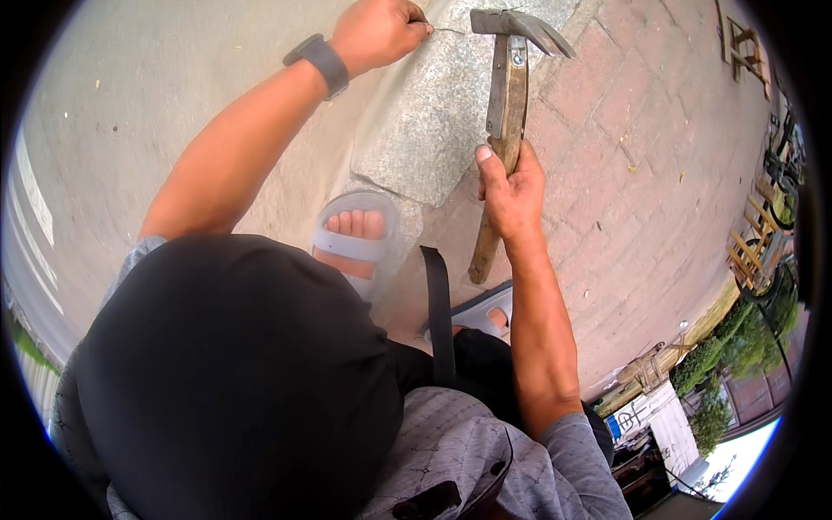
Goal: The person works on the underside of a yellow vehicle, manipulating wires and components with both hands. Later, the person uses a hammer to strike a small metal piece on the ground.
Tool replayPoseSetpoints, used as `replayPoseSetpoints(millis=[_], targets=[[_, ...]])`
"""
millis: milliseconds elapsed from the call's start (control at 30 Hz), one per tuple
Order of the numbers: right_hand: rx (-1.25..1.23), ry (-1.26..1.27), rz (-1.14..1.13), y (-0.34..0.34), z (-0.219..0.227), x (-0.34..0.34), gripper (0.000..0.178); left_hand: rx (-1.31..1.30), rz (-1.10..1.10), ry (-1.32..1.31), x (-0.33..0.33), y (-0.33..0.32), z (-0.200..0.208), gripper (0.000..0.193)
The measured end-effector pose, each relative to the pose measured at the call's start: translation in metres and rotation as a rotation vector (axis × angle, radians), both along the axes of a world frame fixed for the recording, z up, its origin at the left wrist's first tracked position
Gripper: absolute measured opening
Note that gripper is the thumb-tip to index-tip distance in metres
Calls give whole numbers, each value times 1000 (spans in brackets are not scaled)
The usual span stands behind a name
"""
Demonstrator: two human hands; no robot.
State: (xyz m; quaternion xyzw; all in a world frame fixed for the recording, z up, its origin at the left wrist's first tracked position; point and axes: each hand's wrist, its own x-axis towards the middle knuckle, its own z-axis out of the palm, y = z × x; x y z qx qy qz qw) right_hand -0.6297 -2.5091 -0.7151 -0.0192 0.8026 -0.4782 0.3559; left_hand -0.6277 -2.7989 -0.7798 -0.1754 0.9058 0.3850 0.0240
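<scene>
My right hand point(517, 192) is wrapped round the wooden handle of a claw hammer point(513, 97), with the thumb along the handle. The hammer's metal head is at the far end, above the kerb's right edge, its claw curving to the right. My left hand point(380, 35), a dark watch point(319, 65) on its wrist, is closed in a pinch over the far end of the grey granite kerb point(425, 126). A thin dark line runs from those fingertips across the stone. Whether it is a held wire or a crack I cannot tell.
My sandalled left foot point(354, 232) rests by the kerb, and my other sandal point(485, 308) is on the paving. Reddish paving point(624, 173) spreads to the right, grey road point(173, 95) to the left. Wooden frames point(752, 247) and green bushes point(706, 355) stand farther right.
</scene>
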Motion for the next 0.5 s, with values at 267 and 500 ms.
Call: replayPoseSetpoints(millis=[267, 500], targets=[[-38, 3, 16, 1, -1, -3, 22, -19, 18, 11, 2, 3, 1, 32], [62, -51, 20, 1, -3, -8, 19, 1, 27, 3, 3, 4, 2, 31]])
